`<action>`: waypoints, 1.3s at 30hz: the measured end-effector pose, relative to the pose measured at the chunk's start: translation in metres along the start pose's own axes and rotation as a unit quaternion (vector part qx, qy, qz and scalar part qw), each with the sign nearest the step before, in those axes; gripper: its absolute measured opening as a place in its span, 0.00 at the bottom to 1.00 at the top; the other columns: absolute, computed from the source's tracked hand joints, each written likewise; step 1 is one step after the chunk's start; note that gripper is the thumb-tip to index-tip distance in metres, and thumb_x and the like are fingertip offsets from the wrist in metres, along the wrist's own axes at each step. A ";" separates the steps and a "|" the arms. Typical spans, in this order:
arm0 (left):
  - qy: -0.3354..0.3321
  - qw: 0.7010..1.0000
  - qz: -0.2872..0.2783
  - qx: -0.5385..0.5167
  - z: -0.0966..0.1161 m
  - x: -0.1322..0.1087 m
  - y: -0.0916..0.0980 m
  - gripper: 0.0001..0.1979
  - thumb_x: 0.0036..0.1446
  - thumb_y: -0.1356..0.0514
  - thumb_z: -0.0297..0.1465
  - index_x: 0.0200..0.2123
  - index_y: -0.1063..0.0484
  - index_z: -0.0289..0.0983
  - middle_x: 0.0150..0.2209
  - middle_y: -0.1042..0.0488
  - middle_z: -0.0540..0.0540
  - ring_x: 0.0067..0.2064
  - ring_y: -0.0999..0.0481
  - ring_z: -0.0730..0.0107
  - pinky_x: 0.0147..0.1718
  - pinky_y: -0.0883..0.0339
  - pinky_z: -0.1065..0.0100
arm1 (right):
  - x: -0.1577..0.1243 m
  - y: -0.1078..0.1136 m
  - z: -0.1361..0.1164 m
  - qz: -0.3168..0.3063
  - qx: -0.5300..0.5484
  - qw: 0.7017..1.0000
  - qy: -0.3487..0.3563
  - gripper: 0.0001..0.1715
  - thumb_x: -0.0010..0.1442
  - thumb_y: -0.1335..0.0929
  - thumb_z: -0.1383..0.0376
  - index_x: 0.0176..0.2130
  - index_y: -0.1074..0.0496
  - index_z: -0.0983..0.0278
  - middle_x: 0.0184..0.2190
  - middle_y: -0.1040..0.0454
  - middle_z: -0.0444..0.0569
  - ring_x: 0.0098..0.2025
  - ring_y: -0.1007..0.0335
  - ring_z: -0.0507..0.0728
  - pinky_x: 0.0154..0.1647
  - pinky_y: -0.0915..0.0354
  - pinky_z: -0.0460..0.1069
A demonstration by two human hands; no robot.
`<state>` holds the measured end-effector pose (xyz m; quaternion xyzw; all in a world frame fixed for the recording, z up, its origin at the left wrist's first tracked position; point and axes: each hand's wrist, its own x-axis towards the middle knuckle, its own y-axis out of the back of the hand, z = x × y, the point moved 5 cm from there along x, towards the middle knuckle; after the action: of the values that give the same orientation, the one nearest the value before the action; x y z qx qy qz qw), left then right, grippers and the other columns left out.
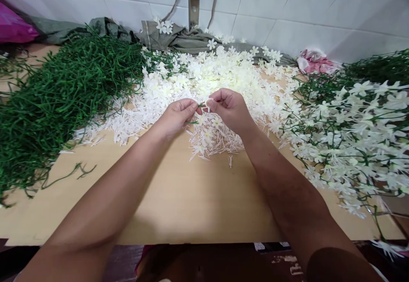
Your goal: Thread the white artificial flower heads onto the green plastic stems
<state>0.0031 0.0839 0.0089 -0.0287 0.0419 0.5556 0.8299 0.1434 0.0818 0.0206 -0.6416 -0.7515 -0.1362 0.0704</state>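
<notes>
My left hand [177, 115] is closed in a pinch on a thin green stem [193, 122] above the middle of the wooden table [179, 197]. My right hand [229, 108] is closed on a small white artificial flower [208, 102], held right against the tip of the stem. Both hands hover over a heap of loose white flowers [211, 77] that spreads across the table's far half. Most of the stem is hidden inside my left fingers.
A big pile of green plastic stems [60, 94] fills the left side. Finished stems with white flowers [358, 133] lie heaped at the right. Grey-green cloth [179, 39] and a pink cloth [315, 60] sit against the tiled wall. A purple bag [12, 28] is at far left.
</notes>
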 end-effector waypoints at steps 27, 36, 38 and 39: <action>-0.039 0.997 -0.066 -0.017 -0.021 0.008 -0.004 0.22 0.54 0.39 0.41 0.16 0.40 0.34 0.16 0.40 0.53 0.19 0.42 0.82 0.20 0.49 0.75 | -0.004 -0.010 0.022 -0.014 -0.026 0.999 -0.036 0.19 0.42 0.24 0.58 0.23 0.35 0.63 0.19 0.35 0.38 0.23 0.44 0.46 0.25 0.45 0.46; -0.010 0.995 -0.098 -0.009 -0.024 0.006 -0.004 0.21 0.59 0.42 0.34 0.16 0.42 0.35 0.15 0.41 0.55 0.19 0.42 0.82 0.22 0.49 0.75 | -0.010 -0.017 0.035 -0.026 0.026 0.995 -0.091 0.21 0.37 0.22 0.59 0.22 0.35 0.63 0.18 0.36 0.36 0.22 0.43 0.45 0.24 0.45 0.45; -0.015 0.994 -0.108 -0.014 -0.024 0.005 -0.005 0.22 0.58 0.41 0.36 0.16 0.43 0.35 0.15 0.42 0.55 0.19 0.43 0.82 0.22 0.49 0.74 | -0.010 -0.019 0.036 -0.015 0.040 0.994 -0.104 0.21 0.36 0.22 0.59 0.22 0.35 0.64 0.18 0.34 0.37 0.21 0.42 0.45 0.23 0.45 0.45; -0.018 0.994 -0.109 -0.019 -0.024 0.006 -0.005 0.22 0.57 0.41 0.37 0.16 0.43 0.35 0.15 0.43 0.55 0.19 0.43 0.82 0.21 0.49 0.74 | -0.010 -0.020 0.036 -0.009 0.052 0.993 -0.110 0.22 0.35 0.22 0.59 0.22 0.35 0.64 0.17 0.33 0.37 0.21 0.41 0.45 0.23 0.44 0.44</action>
<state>0.0086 0.0851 -0.0152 -0.0385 0.0126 0.4627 0.8856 0.1281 0.0804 -0.0189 -0.6411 -0.7668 -0.0264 0.0193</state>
